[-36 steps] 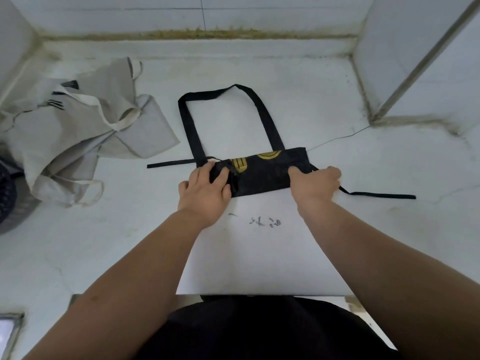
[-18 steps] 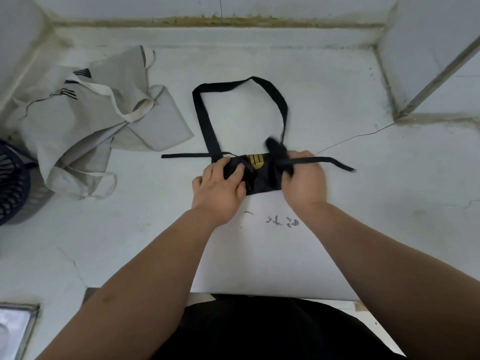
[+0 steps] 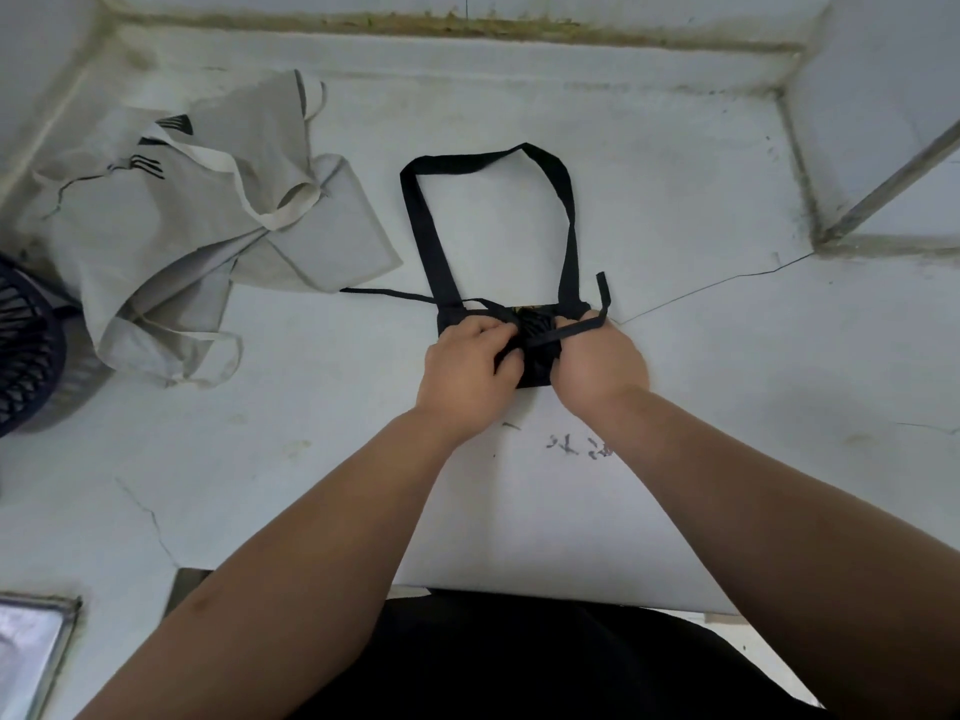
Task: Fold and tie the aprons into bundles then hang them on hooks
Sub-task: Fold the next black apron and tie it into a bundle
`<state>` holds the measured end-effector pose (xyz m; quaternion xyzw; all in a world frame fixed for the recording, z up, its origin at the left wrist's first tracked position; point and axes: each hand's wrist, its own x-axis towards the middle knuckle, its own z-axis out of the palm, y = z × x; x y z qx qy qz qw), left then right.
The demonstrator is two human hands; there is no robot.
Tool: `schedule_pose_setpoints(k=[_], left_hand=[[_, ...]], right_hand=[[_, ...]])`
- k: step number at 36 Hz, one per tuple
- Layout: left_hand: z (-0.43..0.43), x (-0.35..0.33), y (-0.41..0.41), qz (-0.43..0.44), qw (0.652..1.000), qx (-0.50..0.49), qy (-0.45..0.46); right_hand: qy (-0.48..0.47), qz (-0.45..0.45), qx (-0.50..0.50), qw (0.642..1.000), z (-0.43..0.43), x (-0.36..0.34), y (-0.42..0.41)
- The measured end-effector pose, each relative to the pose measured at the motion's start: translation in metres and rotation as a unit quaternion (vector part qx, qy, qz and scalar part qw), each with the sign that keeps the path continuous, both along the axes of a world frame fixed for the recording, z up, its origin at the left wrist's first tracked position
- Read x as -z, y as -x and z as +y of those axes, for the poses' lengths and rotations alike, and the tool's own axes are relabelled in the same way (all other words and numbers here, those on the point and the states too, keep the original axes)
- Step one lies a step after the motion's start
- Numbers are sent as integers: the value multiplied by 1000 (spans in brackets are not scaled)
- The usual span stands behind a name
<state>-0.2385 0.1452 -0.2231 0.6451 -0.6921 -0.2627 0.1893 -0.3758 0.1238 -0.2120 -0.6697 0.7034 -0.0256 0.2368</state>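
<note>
The black apron (image 3: 535, 356) lies folded into a small, tight bundle near the middle of the pale surface (image 3: 675, 174), on the far edge of a white sheet (image 3: 545, 522) marked with a few dark scribbles. Both hands are close together and clamped on it. The left hand (image 3: 467, 366) curls its fingers over the bundle's nine o'clock end. The right hand (image 3: 602, 361) grips the three o'clock end, with a thin tie strap (image 3: 569, 332) drawn across the top of the bundle to its fingers; the strap's free end sticks up toward twelve o'clock just past the hand. The apron's wide neck loop (image 3: 431, 236) lies flat on the surface, reaching from the bundle toward twelve o'clock. A second thin strap (image 3: 384, 292) trails from the bundle toward nine o'clock. That strap's tip lies just beside a crumpled grey apron (image 3: 208, 241), which sits at about ten o'clock of the bundle, with pale straps and a few dark stripes on it. At the left edge, near nine o'clock, part of a dark slatted object (image 3: 26, 350) shows. A shiny metal tray (image 3: 26, 657) sits at the seven o'clock corner. A thin crack (image 3: 727, 280) runs across the surface from the right hand toward two o'clock.
</note>
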Motion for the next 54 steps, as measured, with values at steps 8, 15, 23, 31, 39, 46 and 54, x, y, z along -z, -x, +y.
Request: schedule_pose_setpoints(k=[8, 15, 23, 31, 39, 46, 54], left_hand=[[-5, -6, 8, 33, 997, -18, -61], [-6, -2, 8, 17, 998, -25, -59], [-16, -9, 1, 58, 990, -35, -122], [-9, -14, -3, 223, 959, -90, -150], [-6, -20, -8, 330, 922, -144, -145], [-8, -20, -7, 355, 910, -152, -150], [-10, -20, -3, 320, 922, -157, -153]], right_hand=[[24, 86, 27, 996, 6, -8, 0], [-33, 190, -157, 969, -8, -15, -3], [-61, -208, -144, 966, -13, -16, 21], [-19, -173, -181, 968, -16, -10, 12], [-58, -207, -153, 965, -22, -12, 6], [-119, -263, -124, 949, -25, -14, 9], [-62, -266, -161, 948, -18, -18, 10]])
